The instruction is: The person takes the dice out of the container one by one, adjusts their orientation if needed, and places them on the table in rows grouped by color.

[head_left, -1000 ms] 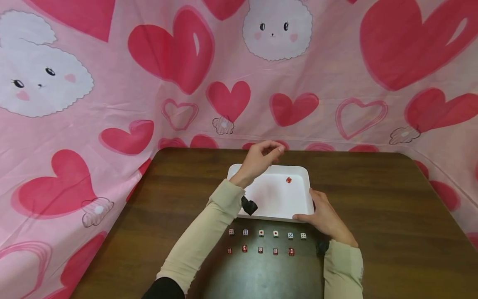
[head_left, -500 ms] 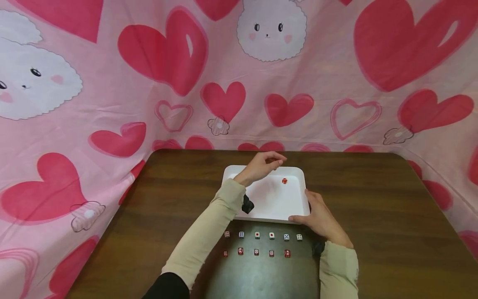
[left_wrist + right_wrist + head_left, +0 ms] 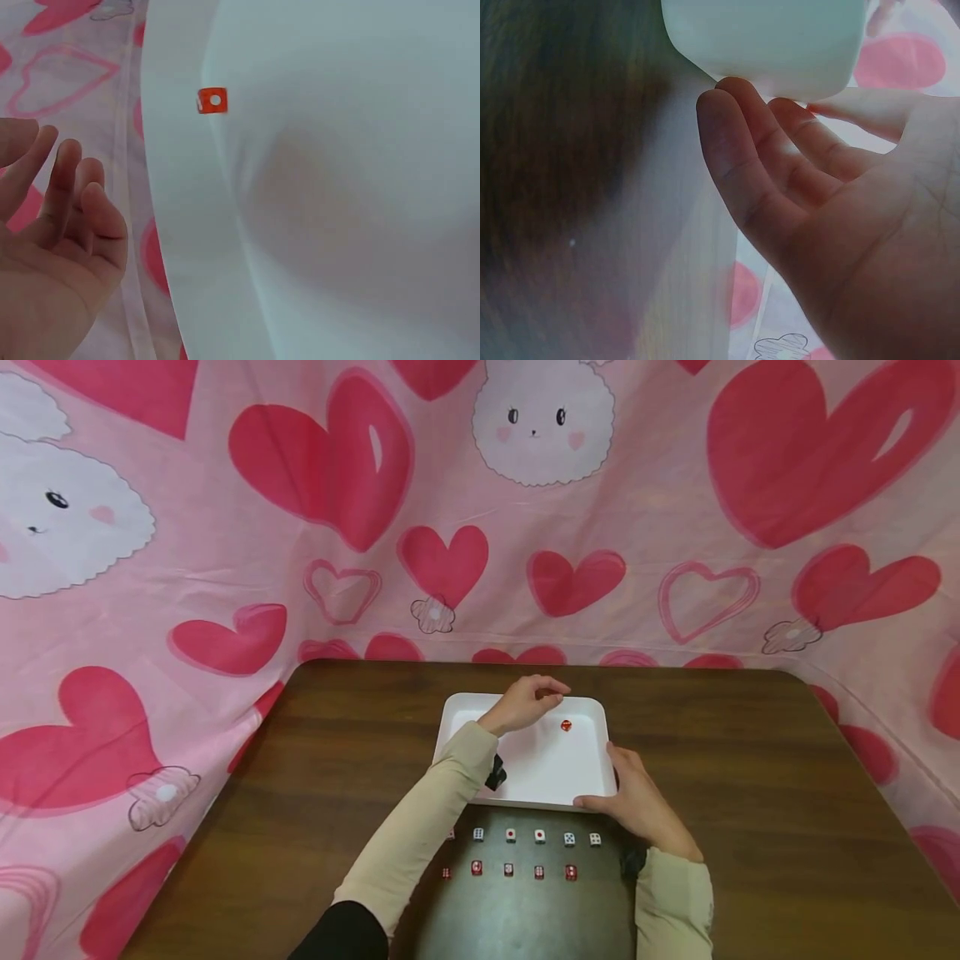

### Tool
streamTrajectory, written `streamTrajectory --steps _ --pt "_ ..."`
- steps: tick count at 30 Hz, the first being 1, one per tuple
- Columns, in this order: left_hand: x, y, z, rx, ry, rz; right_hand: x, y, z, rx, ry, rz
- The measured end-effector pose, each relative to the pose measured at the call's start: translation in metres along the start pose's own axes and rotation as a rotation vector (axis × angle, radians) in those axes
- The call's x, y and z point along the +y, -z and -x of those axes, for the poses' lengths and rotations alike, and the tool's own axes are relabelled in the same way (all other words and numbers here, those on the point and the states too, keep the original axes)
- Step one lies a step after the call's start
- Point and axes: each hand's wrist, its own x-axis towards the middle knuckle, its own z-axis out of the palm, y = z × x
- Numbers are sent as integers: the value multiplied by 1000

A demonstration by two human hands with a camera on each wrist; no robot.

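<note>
A shallow white tray (image 3: 555, 768) sits on the table, with one translucent red die (image 3: 566, 725) lying near its far right corner. My left hand (image 3: 523, 703) hovers over the tray's far side, left of that die, its fingers loosely bent and nothing in them. In the left wrist view the red die (image 3: 213, 100) shows a single white pip and lies beside the tray wall. My right hand (image 3: 637, 797) grips the tray's near right corner, thumb at the front rim and fingers along the right side. The right wrist view has its fingertips against the tray's outer wall (image 3: 765, 45).
In front of the tray, a row of several white dice (image 3: 539, 836) runs across a grey, shiny area of the table. Nearer still is a row of several red dice (image 3: 508, 869). A pink heart-printed cloth (image 3: 442, 468) hangs behind the brown wooden table (image 3: 750, 760).
My left hand has come down and slightly right over the tray, closer to the red die. The right hand keeps its hold at the tray's corner. The whole head view has shifted slightly.
</note>
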Motion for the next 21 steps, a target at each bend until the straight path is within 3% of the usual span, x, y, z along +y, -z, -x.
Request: streamTrajectory --steps 13,16,21 --pt "-9 -8 -3 -108 -43 -107 -3 0 2 -2 -14 -4" --pt "-10 -10 -4 -158 -20 -158 -3 0 1 -3 -23 -3" --pt "-10 -13 -3 -228 44 -150 0 -2 0 7 -9 3"
